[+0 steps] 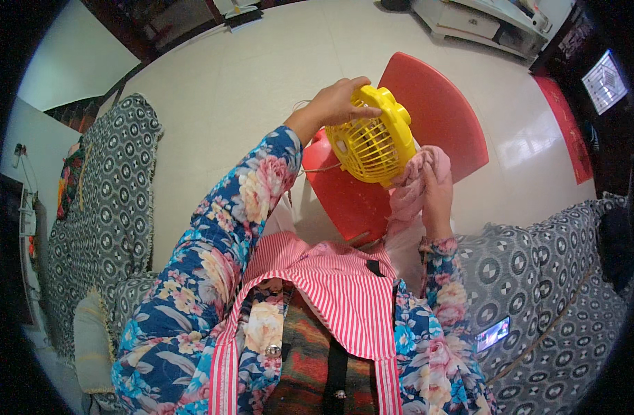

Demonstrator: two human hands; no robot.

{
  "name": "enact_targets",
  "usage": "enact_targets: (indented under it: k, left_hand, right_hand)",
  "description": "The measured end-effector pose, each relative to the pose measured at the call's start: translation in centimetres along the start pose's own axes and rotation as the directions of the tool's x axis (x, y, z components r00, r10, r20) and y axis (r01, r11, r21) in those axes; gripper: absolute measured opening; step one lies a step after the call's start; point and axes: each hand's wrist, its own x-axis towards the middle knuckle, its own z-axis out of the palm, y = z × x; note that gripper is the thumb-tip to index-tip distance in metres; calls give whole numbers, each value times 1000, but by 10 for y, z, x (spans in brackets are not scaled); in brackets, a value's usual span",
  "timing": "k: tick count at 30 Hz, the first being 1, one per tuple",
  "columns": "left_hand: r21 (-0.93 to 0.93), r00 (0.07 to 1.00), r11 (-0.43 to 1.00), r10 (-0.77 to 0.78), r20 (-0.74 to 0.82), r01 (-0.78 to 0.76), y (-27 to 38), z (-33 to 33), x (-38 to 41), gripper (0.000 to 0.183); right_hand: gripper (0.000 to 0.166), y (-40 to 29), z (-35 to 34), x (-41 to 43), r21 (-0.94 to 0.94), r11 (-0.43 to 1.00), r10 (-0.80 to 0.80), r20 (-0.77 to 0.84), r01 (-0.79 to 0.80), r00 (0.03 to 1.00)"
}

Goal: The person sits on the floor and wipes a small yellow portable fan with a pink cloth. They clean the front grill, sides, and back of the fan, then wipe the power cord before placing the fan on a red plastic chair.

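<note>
A small yellow plastic fan (371, 142) with a slatted round guard is held tilted above a red plastic stool or chair (436, 104). My left hand (345, 101) grips the fan's upper left edge, its thumb and fingers on the yellow rim. In my right hand (437, 194) is a bunched pink cloth (410, 181), pressed against the fan's lower right edge; part of the cloth hangs below. A thin cord (321, 169) shows at the fan's left side. The fan's far side is hidden.
Sofas under grey patterned covers stand left (122, 181) and right (503, 270). A lit phone (493, 334) lies on the right one. A white cabinet (467, 26) stands at the back right, and a red mat (566, 129) lies near the right wall.
</note>
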Motion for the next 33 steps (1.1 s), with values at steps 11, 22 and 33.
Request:
enact_targets:
  k: [11,22,33]
  left_hand:
    - [186,950,934,-282,-135,304,28,-28,-65,77]
    - [91,967,963,252,48,-255,17,-26,-41,68]
    - [77,994,991,108,26,-109,33,-35,-16,55]
  right_hand:
    - [36,0,13,35,31,999,6,106,-10,994]
    - [34,-4,19,46,-19,997,82,89,-81,993]
    - [30,32,7,0,79,991,-80,-296,108,952]
